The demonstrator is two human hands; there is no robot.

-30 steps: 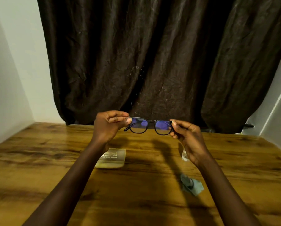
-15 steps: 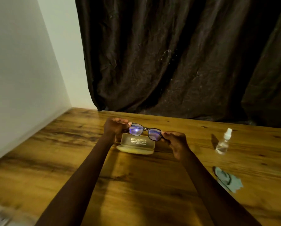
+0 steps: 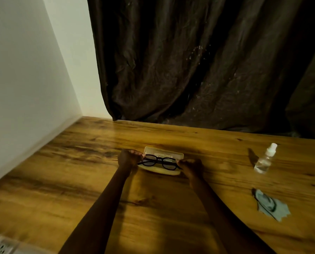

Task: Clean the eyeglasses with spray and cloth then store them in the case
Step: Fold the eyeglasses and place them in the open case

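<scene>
Wooden table — dark curtain, white wall.

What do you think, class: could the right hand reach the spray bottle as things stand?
Probably yes, but not freely: the right hand pinches the glasses over the case, so it must let go first. Only bare table lies between it and the spray bottle.

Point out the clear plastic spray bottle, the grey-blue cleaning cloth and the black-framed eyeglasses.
clear plastic spray bottle (image 3: 265, 159): head view, its body.
grey-blue cleaning cloth (image 3: 278, 208): head view, middle of fabric.
black-framed eyeglasses (image 3: 159, 159): head view, bridge between lenses.
</scene>
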